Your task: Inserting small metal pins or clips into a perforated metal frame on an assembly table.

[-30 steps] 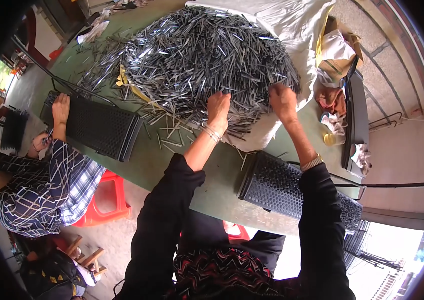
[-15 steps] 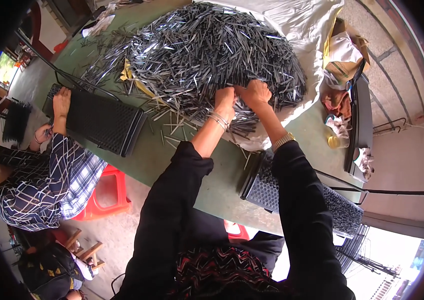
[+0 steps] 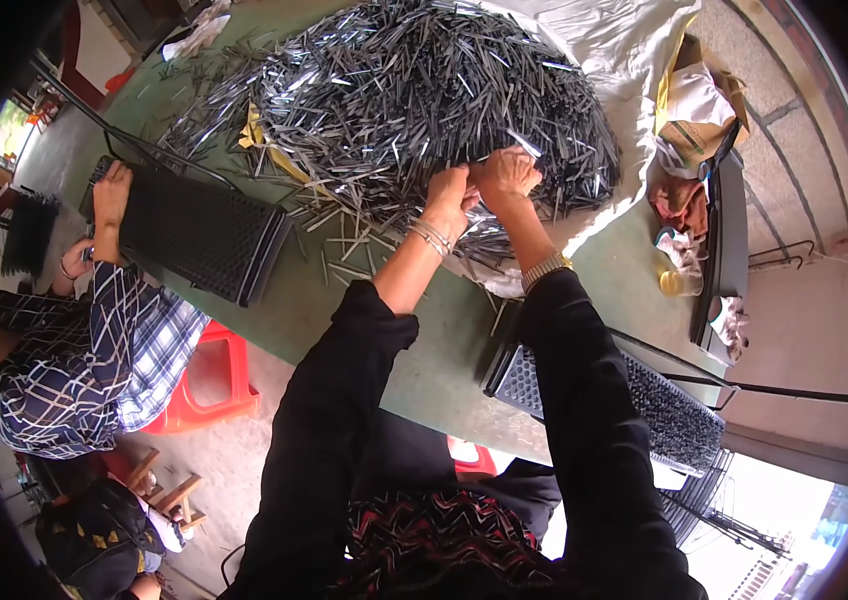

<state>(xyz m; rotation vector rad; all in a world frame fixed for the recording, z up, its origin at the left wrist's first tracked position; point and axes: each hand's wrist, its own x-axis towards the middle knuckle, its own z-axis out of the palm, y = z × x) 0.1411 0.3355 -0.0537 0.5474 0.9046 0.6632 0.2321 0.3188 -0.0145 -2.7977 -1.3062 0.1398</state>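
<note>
Both hands meet at the near edge of a big heap of thin grey metal pins (image 3: pixel 414 100) piled on the green worktop (image 3: pixel 424 350). The left hand (image 3: pixel 449 195) is closed around a small bunch of pins pulled from the heap, bracelets on its wrist. The right hand (image 3: pixel 506 172) is curled shut on the same bunch, touching the left one, with a watch on its wrist. Loose pins lie scattered on the worktop just in front of the heap. A black perforated tray (image 3: pixel 634 395) rests at the near edge of the worktop, beside the right forearm. At the left, another person in a checked shirt (image 3: pixel 94 360) lays a hand (image 3: pixel 112 190) on a second black tray (image 3: pixel 199 235). A red stool (image 3: pixel 209 385) stands below
</note>
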